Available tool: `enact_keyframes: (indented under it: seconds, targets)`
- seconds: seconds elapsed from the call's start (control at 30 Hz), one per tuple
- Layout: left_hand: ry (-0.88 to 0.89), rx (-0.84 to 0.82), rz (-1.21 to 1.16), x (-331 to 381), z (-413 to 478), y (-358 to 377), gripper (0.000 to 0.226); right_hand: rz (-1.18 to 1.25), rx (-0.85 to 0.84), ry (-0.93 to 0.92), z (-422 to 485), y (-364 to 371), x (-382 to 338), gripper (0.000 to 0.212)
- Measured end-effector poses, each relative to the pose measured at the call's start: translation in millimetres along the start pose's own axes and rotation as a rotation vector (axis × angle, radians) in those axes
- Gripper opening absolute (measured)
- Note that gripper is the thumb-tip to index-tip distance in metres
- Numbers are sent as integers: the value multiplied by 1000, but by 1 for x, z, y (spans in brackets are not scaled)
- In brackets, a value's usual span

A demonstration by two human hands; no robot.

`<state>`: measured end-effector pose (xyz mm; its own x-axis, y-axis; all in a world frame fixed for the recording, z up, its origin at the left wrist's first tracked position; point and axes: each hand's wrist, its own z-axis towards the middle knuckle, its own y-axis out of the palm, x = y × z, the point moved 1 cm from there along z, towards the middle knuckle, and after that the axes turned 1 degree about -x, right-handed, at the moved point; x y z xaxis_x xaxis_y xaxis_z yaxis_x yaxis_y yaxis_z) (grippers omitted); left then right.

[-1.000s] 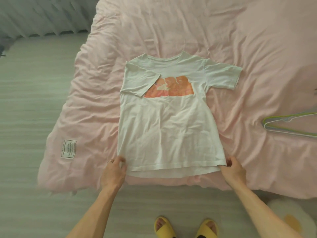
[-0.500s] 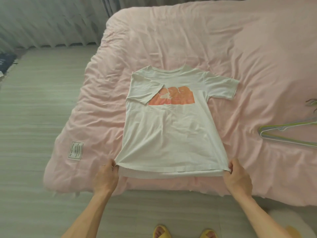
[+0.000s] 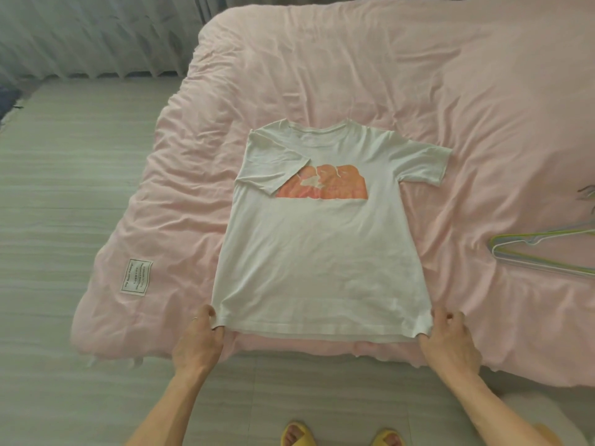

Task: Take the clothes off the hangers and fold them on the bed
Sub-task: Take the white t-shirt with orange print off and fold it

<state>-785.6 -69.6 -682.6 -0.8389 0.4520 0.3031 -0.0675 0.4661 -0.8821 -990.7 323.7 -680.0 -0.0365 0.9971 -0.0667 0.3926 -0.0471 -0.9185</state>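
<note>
Head view, one T-shirt, two hands pinching hem, left hand, right hand

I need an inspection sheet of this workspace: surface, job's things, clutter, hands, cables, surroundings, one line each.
Surface: pink duvet, wrinkled; white label near its left corner.
Job's things: white T-shirt lies flat, left-side sleeve folded over the print; hangers lie empty at right.
Clutter: nothing seen.
Hands: left hand and right hand each pinch a hem corner.
Cables: nothing seen.
Surroundings: grey floor, curtain, yellow slippers.
</note>
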Motion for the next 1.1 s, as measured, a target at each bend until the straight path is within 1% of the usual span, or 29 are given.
enact_keyframes:
  seconds: [0.07, 0.13, 0.2, 0.3, 0.37, 0.4, 0.43, 0.5, 0.53, 0.57, 0.63, 0.67, 0.73, 0.77, 0.8, 0.87, 0.93, 1.0, 1.03, 1.1]
  targets:
    - [15, 6, 29, 1, 2, -1, 11, -79, 7, -78, 0, -1, 0, 25]
    - [28, 29, 46, -3, 3, -4, 9, -80, 4, -71, -1, -1, 4, 26]
    - [43, 27, 53, -11, 2, -4, 15, -44, -1, -41, -1, 1, 12, 27]
    - [48, -36, 95, -19, 3, -5, 25, -102, -79, -48, 2, 3, 9, 33]
    - [6, -111, 160, -19, 6, -4, 31, -145, -144, 5, 4, 1, -3, 33]
    - [-27, -120, 184, -16, 7, -4, 32, -160, -137, 27, 4, 0, -11, 30]
    - [-61, -88, 176, -11, 8, -4, 32, -174, -86, 18, 5, -2, -19, 27]
    - [-83, 32, 104, 1, 13, -3, 33, -176, 54, -80, 8, -4, -39, 22]
    - [-51, 84, 77, 10, 17, -2, 36, -144, 111, -144, 9, -4, -50, 23]
    - [18, 114, 66, 20, 20, 1, 41, -88, 130, -203, 11, 0, -62, 26]
    - [234, 125, 105, 42, 25, 11, 53, 17, 114, -295, 12, 10, -86, 39]
    - [342, 100, 137, 52, 27, 17, 61, 42, 103, -338, 12, 15, -98, 46]
    - [474, -14, 188, 68, 31, 32, 71, 26, 30, -393, 17, 25, -116, 60]
    - [488, -68, 210, 72, 37, 42, 71, -2, -41, -396, 24, 33, -120, 67]
    - [468, -127, 234, 73, 41, 50, 70, -30, -111, -382, 29, 39, -120, 75]
    - [351, -230, 257, 73, 43, 57, 68, -98, -235, -325, 34, 45, -114, 86]
    - [248, -294, 247, 68, 38, 58, 70, -131, -326, -276, 34, 49, -105, 96]
    - [193, -337, 237, 70, 32, 53, 71, -177, -404, -262, 34, 39, -103, 103]
    - [167, -348, 250, 75, 30, 48, 72, -207, -442, -266, 37, 32, -104, 103]
    - [133, -331, 316, 99, 34, 33, 64, -247, -506, -283, 48, 7, -110, 93]
